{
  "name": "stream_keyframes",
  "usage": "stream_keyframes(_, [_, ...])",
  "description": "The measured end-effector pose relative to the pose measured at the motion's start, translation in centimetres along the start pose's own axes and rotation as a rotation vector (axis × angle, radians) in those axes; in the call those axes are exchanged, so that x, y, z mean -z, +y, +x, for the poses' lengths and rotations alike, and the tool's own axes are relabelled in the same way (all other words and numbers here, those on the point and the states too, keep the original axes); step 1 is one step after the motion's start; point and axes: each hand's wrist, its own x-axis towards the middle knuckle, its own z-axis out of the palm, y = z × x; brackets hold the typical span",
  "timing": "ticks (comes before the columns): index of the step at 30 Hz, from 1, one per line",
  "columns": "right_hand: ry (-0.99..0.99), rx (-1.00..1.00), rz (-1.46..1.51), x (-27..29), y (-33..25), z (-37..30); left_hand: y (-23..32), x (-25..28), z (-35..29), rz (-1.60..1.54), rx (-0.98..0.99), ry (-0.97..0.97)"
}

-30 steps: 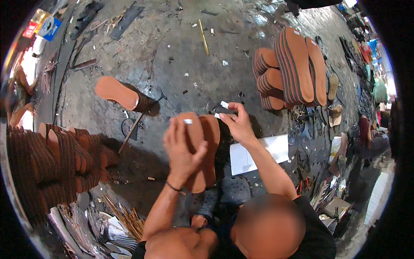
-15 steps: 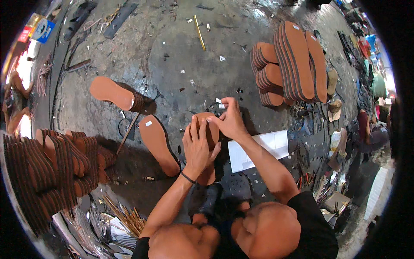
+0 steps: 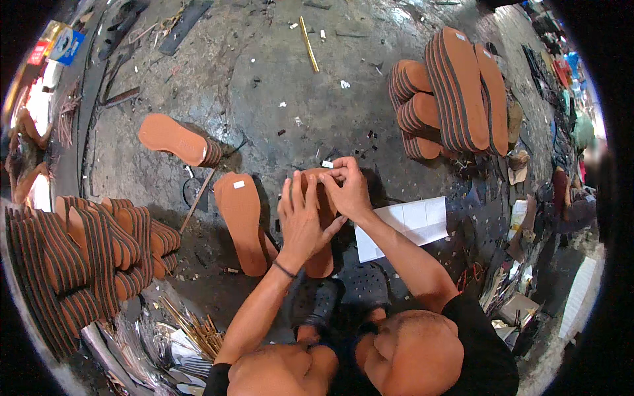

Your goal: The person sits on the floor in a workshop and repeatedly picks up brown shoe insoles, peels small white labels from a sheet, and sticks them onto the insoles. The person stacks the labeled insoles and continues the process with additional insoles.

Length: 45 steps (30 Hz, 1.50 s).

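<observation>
Under my left hand (image 3: 304, 218) is a brown shoe sole (image 3: 321, 265) on the floor in front of my feet. The fingers of that hand lie stretched out along the sole. Above its far end, my right hand (image 3: 349, 193) has thumb and forefinger pinched together, and a small white sticker (image 3: 327, 164) shows at the fingertips. Left of my hands lies another brown sole (image 3: 239, 221) with a white sticker (image 3: 239, 185) near its far end. Part of a sole (image 3: 270, 247) shows from beneath it. My fingers hide much of the worked sole.
A white sheet (image 3: 403, 226) lies beside my right forearm. Stacked soles stand at the far right (image 3: 459, 92), the left edge (image 3: 99, 257) and the upper left (image 3: 173, 140). A yellow strip (image 3: 308, 45) and scraps litter the floor.
A stickered sole now lies at a different angle over another at the left, where one showed before. My right hand has lowered slightly toward the sole, its fingers drawn closer together.
</observation>
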Motion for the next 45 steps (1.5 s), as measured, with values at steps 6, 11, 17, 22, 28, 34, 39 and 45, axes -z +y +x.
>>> stream_keyframes(6, [0.107,0.044,-0.121,0.7,1.2,0.3,-0.6,-2.2,-0.3,-0.012,0.033,0.005])
stream_keyframes(11, [-0.036,-0.176,0.088,2.1,1.3,0.7,-2.4,2.8,-0.4,-0.048,0.075,0.168])
stream_keyframes(17, [-0.184,-0.108,0.112,0.3,1.5,0.4,-4.8,4.4,-0.6,0.118,0.073,0.081])
stream_keyframes(22, [-0.112,0.029,-0.196,-0.7,0.8,0.9,-2.1,-1.8,0.1,-0.047,0.021,-0.043])
stream_keyframes(28, [-0.054,-0.018,-0.162,3.7,1.6,0.2,-1.5,-2.1,-0.1,-0.081,0.081,-0.051])
stream_keyframes(34, [-0.241,0.301,-0.754,11.2,2.7,-13.2,-5.6,6.0,-1.8,0.084,0.141,0.344])
stream_keyframes(39, [-0.148,0.428,-0.838,12.6,6.2,-14.9,-7.2,7.7,-3.3,0.134,0.253,0.162])
stream_keyframes(45, [0.049,-0.2,0.758,10.1,-7.0,-8.1,4.1,9.6,-4.6,-1.125,-0.108,-1.151])
